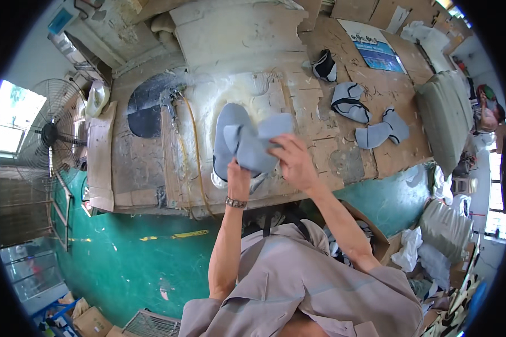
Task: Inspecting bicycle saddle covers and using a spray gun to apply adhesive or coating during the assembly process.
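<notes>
Above the cardboard-covered bench, both my hands hold a soft grey fabric shoe piece (pixel 256 151) that looks like an upper with folded-out flaps. My left hand (pixel 238 175) is closed on its near lower edge. On the right side, my right hand (pixel 294 162) pinches a raised flap between thumb and fingers. Behind and left of it is a long rounded grey sole-shaped piece (pixel 226 140) with a dark edge. Whether the two pieces are joined, I cannot tell.
A spray gun (pixel 168 104) with a yellow hose (pixel 195 151) lies left of my hands, beside a dark oval patch (pixel 146 106). More grey-and-black uppers (pixel 349 104) lie on the cardboard (pixel 326 135) at right, near a stuffed sack (pixel 445 121). A floor fan (pixel 49 135) stands far left.
</notes>
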`<state>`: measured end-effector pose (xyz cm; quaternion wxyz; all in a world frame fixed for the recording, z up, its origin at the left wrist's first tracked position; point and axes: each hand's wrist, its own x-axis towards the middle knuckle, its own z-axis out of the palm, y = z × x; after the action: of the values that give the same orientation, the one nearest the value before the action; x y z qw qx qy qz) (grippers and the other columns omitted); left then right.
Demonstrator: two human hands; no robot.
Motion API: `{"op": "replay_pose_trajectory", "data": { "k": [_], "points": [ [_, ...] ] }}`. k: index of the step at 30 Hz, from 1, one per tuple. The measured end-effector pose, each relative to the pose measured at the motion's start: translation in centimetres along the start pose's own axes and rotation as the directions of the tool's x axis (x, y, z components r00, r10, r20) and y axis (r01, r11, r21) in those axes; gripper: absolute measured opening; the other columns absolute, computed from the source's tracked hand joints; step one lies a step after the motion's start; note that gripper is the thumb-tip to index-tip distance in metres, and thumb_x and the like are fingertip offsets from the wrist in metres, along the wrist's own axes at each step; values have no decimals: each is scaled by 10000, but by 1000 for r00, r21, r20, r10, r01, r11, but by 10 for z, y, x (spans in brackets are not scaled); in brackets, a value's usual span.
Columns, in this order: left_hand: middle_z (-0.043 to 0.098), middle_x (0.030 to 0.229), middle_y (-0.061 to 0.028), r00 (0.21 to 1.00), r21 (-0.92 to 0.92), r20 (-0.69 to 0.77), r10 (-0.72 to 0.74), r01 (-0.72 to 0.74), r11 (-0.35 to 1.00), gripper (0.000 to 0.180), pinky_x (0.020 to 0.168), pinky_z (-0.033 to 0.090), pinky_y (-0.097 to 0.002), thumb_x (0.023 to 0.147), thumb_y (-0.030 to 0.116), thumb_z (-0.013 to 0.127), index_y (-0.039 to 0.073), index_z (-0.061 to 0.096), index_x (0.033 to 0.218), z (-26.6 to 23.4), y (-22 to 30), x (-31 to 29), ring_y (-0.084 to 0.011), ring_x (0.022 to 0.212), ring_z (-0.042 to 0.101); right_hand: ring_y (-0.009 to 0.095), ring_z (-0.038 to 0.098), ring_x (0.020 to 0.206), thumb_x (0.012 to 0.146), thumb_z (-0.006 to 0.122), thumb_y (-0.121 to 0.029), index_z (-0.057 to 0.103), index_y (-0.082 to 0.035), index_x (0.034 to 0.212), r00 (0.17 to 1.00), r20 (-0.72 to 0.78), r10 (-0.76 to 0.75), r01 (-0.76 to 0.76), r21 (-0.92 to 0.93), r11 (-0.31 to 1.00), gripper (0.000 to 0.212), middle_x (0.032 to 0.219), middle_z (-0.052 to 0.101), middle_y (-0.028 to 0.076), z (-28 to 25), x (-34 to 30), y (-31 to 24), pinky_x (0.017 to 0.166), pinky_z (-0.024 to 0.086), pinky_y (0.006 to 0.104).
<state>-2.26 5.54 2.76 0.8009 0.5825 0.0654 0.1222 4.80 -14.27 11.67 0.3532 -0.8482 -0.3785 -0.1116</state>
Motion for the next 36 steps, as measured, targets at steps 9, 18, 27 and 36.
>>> {"op": "replay_pose_trajectory", "data": {
  "k": [9, 18, 27, 36],
  "points": [
    [674, 1054, 75, 847, -722, -199, -493, 213, 658, 168, 643, 545, -213, 1019, 220, 668, 165, 630, 1174, -57, 18, -56, -47, 902, 634, 350, 658, 1087, 984, 660, -284, 588, -17, 1322, 564, 191, 804, -744, 539, 394, 436, 1208, 658, 163, 88, -75, -76, 918, 548, 448],
    [613, 844, 136, 818, -898, -80, -569, 189, 397, 66, 502, 454, -163, 1015, 260, 662, 212, 648, 1058, -40, 44, -59, -5, 657, 541, 274, 503, 1371, 1049, 511, -489, 497, -83, 1460, 366, 598, 713, -248, 801, -545, 579, 1481, 547, 82, 111, -16, -81, 1138, 400, 475],
    [698, 1258, -36, 950, -806, -141, -278, 53, 589, 438, 950, 558, -357, 1078, 403, 527, 57, 585, 1341, -73, 67, 6, -172, 1123, 672, 171, 596, 1042, 1008, 658, -433, 585, 57, 1241, 603, 267, 752, -504, 858, 100, 547, 1171, 641, 111, 73, 49, -40, 896, 502, 350],
    [735, 1161, -32, 733, -840, -152, -663, 258, 478, 251, 857, 612, -325, 1092, 267, 520, 99, 640, 1235, -123, -47, -84, -162, 1038, 712, 133, 575, 841, 1018, 641, -339, 675, 44, 1009, 287, 174, 942, -769, 629, 118, 384, 911, 668, 61, 155, -66, 2, 762, 474, 323]
  ]
}}
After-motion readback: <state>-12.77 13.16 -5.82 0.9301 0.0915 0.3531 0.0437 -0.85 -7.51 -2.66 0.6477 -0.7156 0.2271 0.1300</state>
